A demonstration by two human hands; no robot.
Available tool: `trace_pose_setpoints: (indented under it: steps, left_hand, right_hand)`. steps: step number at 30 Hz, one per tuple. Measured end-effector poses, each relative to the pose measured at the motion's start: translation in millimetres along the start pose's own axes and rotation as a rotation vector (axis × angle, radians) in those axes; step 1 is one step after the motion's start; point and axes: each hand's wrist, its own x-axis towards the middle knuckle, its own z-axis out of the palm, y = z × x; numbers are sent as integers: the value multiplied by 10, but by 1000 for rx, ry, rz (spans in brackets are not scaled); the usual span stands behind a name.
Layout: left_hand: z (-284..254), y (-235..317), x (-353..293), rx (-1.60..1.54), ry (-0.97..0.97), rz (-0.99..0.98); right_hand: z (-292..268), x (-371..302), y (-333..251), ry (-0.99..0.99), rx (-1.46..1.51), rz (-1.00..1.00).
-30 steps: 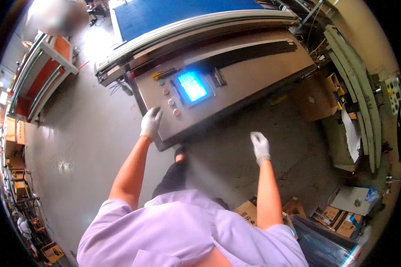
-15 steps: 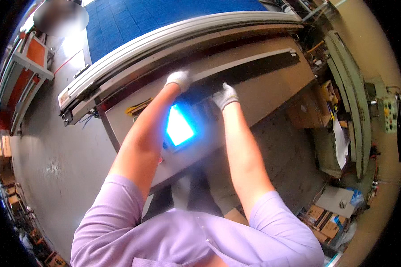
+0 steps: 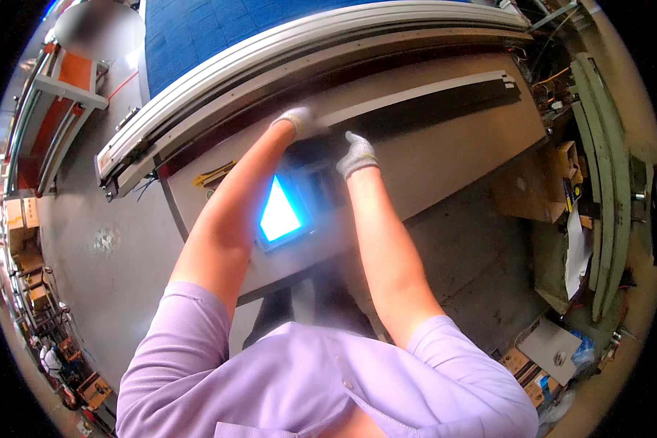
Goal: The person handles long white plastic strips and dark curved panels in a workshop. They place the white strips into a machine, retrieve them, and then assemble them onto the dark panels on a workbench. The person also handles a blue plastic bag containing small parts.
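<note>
On the table lies a long black strip (image 3: 431,109) with a pale strip (image 3: 416,93) along its far edge. My left hand (image 3: 297,120), in a white glove, is at the strip's left part, by the pale edge; motion blurs its fingers. My right hand (image 3: 358,155), gloved as well, is at the near edge of the black strip, thumb stuck out away from the other fingers, with nothing visible in it. Between my forearms glows a bright bluish-white panel (image 3: 281,212), its left side hidden by my left arm. A yellow tool (image 3: 215,175) rests left of that arm.
Beyond the table (image 3: 452,157) runs a long metal rail (image 3: 270,69), with a blue surface (image 3: 270,25) behind it. Green metal beams (image 3: 598,168) and a cardboard box (image 3: 536,190) stand at the right. An orange-panelled frame (image 3: 58,102) and a blurred person (image 3: 98,29) are at far left.
The whole view has shifted, with the table and strip appearing farther right. My right hand is now closer to my left hand. Both hands stay by the strip.
</note>
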Motion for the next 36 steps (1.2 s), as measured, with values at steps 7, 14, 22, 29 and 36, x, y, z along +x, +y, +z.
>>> trace_pose_setpoints:
  steps: [7, 14, 22, 29, 36]
  left_hand:
    - [-91, 116, -82, -96, -28, 23]
    - [63, 257, 299, -104, -7, 108]
    - [516, 1228, 291, -281, 20, 176]
    - [427, 968, 123, -5, 515, -212]
    - [639, 1621, 247, -229, 277, -24]
  right_hand:
    - [-54, 15, -161, -23, 143, 119]
    - [-783, 1178, -723, -12, 128, 116]
    - [-1518, 811, -1303, 26, -30, -260]
    - [-1553, 582, -1387, 172, -30, -167]
    - [-1704, 211, -1751, 41, -61, -87]
